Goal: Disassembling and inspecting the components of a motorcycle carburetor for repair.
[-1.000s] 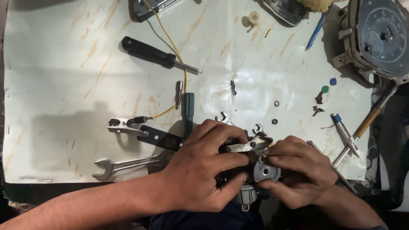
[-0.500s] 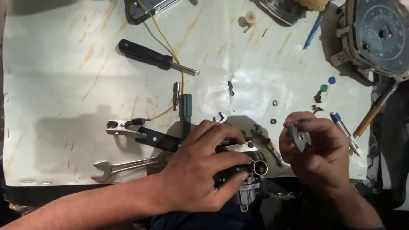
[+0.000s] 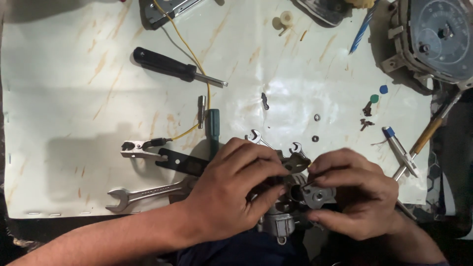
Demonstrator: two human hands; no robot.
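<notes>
— Metal, mostly: the grey cast assembly [image 3: 278, 219] sits at the near edge of the table [image 3: 74, 98], right in front of the person, between both hands.

— Who has hold of it?

— The left hand [image 3: 236, 197] wraps over its top and left side, fingers curled round it, a full closed grip. The right hand [image 3: 354, 197] pinches a small round grey cap [image 3: 318, 194] between thumb and fingertips, held just against the assembly's right side.

— How would it handle, do you reckon?

— Stiff and fairly heavy for its bulk, I'd judge; cast metal, nothing that gives. Likely a bit greasy, so slippery on the smooth faces. The body is best taken round its broad middle, as the left hand does, not by the thin brackets sticking up behind.

— And the cap?

— Light, rigid, easy to drop. Its rim is the place to hold it, which keeps the centre hole free.

— Anything close by?

— An open-ended spanner [image 3: 148, 193] lies just left of the left wrist, a crocodile clip [image 3: 135, 148] on a yellow wire [image 3: 197, 59] above it, a black-handled screwdriver [image 3: 170, 65] farther up. Two small washers [image 3: 316, 128] rest loose beyond the hands.
</notes>
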